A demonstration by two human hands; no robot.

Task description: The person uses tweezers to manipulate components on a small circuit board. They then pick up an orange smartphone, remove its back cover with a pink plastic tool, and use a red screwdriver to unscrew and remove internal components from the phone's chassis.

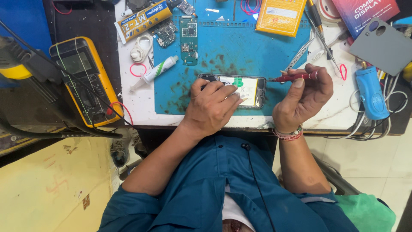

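My left hand [212,105] pins the opened phone [251,88] flat on the mat [240,47]; my right grip [302,92] holds the red screwdriver [294,77], tip at its edge.

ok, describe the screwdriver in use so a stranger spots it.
Start at the blue work mat on the white bench. At its right edge, beside the opened phone, the right hand holds a slim screwdriver. Its red handle distinguishes it from the metal tweezers above.
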